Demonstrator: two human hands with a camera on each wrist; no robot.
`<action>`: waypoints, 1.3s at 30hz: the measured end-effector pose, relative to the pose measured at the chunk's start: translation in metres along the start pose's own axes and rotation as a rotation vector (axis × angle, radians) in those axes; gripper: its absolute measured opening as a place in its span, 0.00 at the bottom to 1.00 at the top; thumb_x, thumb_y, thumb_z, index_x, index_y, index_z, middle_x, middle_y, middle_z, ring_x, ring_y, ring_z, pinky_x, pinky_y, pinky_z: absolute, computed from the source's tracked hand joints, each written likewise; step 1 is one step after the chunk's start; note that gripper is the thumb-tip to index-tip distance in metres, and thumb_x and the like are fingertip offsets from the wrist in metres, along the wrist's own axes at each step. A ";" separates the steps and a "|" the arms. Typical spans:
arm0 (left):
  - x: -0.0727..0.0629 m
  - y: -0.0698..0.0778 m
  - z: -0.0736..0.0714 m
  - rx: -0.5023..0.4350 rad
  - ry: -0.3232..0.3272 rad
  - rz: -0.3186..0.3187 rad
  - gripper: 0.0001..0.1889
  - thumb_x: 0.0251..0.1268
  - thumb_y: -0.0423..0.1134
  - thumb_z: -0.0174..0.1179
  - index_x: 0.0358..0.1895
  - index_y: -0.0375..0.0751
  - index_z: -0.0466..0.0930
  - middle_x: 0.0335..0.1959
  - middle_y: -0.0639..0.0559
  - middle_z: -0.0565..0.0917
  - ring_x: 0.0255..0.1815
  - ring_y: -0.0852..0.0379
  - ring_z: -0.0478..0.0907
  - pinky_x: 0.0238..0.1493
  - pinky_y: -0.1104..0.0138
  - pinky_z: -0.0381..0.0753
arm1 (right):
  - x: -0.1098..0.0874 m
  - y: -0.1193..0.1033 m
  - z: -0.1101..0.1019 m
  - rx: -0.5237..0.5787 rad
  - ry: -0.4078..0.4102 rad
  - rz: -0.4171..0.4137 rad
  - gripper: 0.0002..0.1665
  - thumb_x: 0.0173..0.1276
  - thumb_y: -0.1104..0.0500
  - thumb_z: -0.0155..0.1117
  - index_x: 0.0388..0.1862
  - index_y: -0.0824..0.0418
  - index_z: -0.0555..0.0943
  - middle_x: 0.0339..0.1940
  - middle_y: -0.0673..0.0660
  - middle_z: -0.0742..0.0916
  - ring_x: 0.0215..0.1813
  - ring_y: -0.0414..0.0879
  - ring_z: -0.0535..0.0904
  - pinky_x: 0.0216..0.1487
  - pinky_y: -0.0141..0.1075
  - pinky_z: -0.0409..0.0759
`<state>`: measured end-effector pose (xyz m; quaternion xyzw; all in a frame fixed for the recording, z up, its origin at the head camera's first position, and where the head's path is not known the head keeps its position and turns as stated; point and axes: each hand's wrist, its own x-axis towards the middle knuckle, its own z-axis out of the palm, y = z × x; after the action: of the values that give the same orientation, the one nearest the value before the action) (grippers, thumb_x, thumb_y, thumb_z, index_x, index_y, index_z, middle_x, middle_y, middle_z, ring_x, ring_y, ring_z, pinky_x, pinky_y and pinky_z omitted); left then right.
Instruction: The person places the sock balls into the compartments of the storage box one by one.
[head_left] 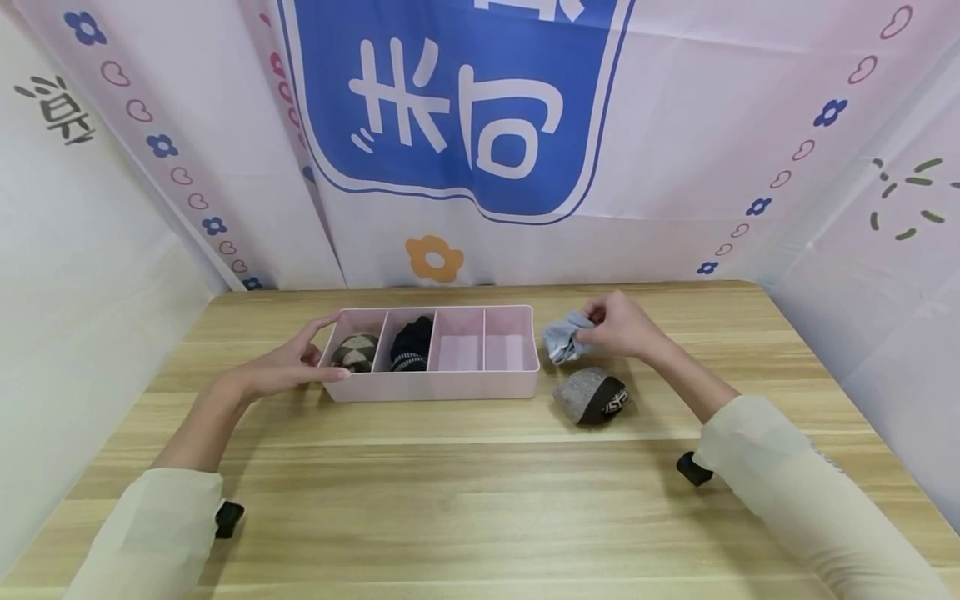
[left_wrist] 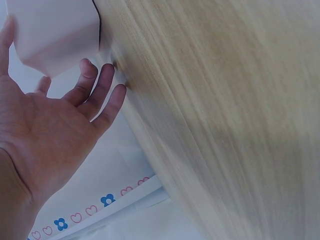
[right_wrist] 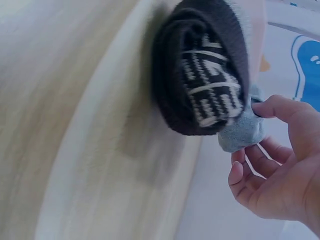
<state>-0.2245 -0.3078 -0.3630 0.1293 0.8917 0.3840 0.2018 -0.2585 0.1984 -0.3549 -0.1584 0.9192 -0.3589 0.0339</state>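
Observation:
A pink storage box [head_left: 420,386] with several compartments stands on the table. My left hand [head_left: 279,367] grips its left end, with thumb and index finger on opposite sides; in the left wrist view the other fingers [left_wrist: 102,90] are bent beside the box. A rolled argyle sock [head_left: 356,353] fills the leftmost compartment, a black sock [head_left: 412,343] the one beside it. Right of the box, my right hand [head_left: 621,327] pinches a light blue sock [head_left: 564,337], which the right wrist view shows partly hidden. Nearer me lies a rolled grey and dark brown sock [right_wrist: 200,75] with a white pattern.
The two right compartments [head_left: 460,346] of the box show their bare floors. Printed cloth [head_left: 675,167] hangs behind the wooden table [head_left: 450,500] and along both its sides. A black device [head_left: 694,468] sits at the right sleeve, another [head_left: 228,518] at the left.

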 end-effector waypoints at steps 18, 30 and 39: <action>-0.001 -0.001 0.000 -0.001 0.007 -0.011 0.54 0.70 0.50 0.66 0.86 0.55 0.32 0.32 0.50 0.65 0.36 0.52 0.63 0.39 0.60 0.64 | 0.016 -0.056 0.012 0.181 -0.040 -0.260 0.10 0.62 0.68 0.73 0.43 0.69 0.88 0.38 0.60 0.89 0.41 0.53 0.82 0.33 0.32 0.76; -0.002 -0.001 0.000 -0.013 0.018 -0.002 0.55 0.69 0.47 0.66 0.86 0.51 0.33 0.33 0.49 0.68 0.37 0.52 0.65 0.41 0.60 0.66 | 0.043 -0.098 0.051 0.155 -0.114 -0.329 0.10 0.59 0.69 0.76 0.41 0.69 0.89 0.37 0.58 0.91 0.41 0.49 0.85 0.46 0.37 0.83; -0.003 0.000 0.001 -0.024 0.021 0.003 0.54 0.70 0.47 0.66 0.86 0.53 0.33 0.33 0.49 0.69 0.37 0.52 0.67 0.43 0.60 0.67 | 0.058 -0.110 0.076 0.028 -0.183 -0.277 0.10 0.59 0.69 0.75 0.41 0.68 0.89 0.36 0.57 0.91 0.38 0.46 0.86 0.45 0.33 0.83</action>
<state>-0.2213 -0.3085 -0.3629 0.1242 0.8890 0.3962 0.1933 -0.2704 0.0546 -0.3342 -0.3153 0.8765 -0.3569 0.0698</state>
